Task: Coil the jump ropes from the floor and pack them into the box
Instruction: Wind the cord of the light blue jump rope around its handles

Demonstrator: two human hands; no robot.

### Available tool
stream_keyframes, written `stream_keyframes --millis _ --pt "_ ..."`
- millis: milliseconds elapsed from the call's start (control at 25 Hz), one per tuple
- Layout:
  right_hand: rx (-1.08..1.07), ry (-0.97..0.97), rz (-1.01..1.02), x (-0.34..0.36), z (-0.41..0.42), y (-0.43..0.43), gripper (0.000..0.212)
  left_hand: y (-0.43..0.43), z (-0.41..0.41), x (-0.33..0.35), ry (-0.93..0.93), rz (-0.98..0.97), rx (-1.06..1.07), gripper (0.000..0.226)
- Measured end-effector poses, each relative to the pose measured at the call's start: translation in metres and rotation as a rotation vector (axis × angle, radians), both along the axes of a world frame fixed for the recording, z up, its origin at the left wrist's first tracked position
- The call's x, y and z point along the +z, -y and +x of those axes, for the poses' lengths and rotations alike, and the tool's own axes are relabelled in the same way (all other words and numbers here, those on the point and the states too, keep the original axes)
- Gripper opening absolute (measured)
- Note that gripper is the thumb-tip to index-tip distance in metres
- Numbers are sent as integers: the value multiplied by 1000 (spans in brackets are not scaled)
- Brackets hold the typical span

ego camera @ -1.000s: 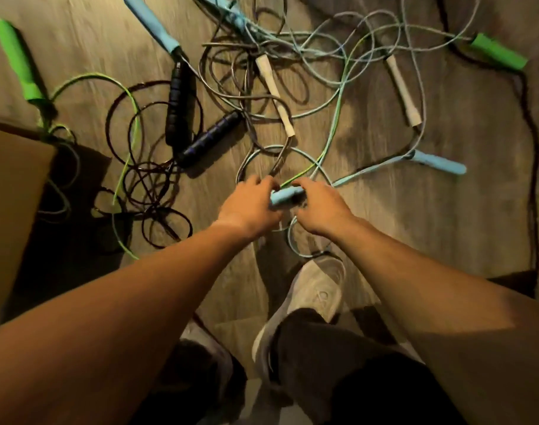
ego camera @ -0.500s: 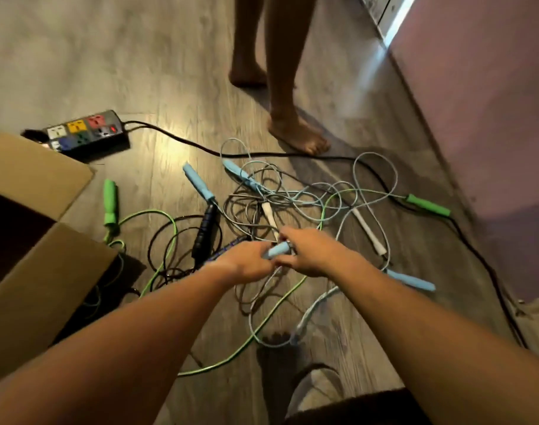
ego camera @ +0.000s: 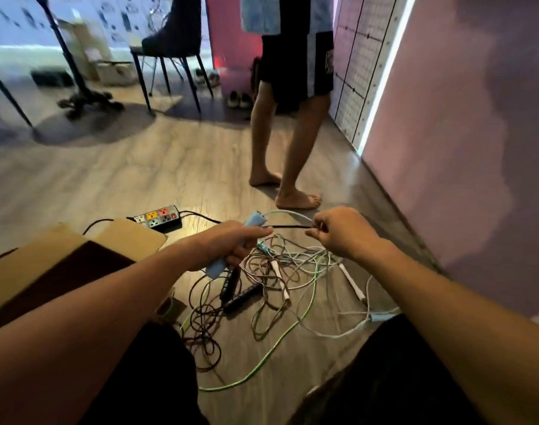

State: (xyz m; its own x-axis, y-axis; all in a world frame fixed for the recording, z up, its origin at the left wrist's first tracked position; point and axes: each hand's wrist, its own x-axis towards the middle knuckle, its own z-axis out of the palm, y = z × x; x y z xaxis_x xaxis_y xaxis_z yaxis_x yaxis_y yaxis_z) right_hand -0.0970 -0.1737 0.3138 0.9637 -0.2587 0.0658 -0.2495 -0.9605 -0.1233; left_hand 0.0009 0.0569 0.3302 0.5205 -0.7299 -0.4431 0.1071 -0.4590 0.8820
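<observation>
Left hand (ego camera: pixel 231 243) grips the blue handle (ego camera: pixel 228 250), right hand (ego camera: pixel 338 234) pinches its cord (ego camera: pixel 288 213); light, floppy, tangles easily.

Power strip (ego camera: pixel 158 218) on the wood floor (ego camera: pixel 108 176). Barefoot bystander (ego camera: pixel 288 124) beyond it. Dark chair (ego camera: pixel 173 41) and pair of shoes (ego camera: pixel 239 99) farther back.

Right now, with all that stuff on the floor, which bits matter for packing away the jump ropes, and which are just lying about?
For the job:
- light blue handle in the left hand
- pale rope pinched by the right hand
- tangled jump ropes on the floor
- black handles
- cardboard box

Just lying about:
- power strip
- black chair
- shoes
</observation>
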Motion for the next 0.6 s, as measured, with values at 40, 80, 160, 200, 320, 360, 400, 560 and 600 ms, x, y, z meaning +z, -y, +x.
stream_keyframes --millis 40,80,160,200,320,360,400,560,600 --pt "-16 -6 10 9 -6 -1 29 -5 -6 11 -56 -59 38 42" --pt "-24 -4 41 17 -11 -4 28 -9 -11 21 -105 -113 77 43" --pt "-15 55 172 34 -22 -18 27 -15 -23 38 -163 -209 153 45" --pt "-5 115 306 41 -25 -27 27 -16 -28 44 -190 -257 193 43" --pt "-31 329 703 40 -21 -53 34 -12 -36 49 -314 -391 356 36" --pt "-49 407 763 33 -14 -59 38 -8 -33 45 -365 -439 399 34" --pt "-70 459 803 25 -7 -63 43 -3 -31 41 -418 -485 429 32" --pt "-223 390 929 -2 36 -64 47 26 6 11 -694 -710 495 24" --pt "-253 336 927 -8 47 -61 46 35 18 6 -770 -757 516 23"
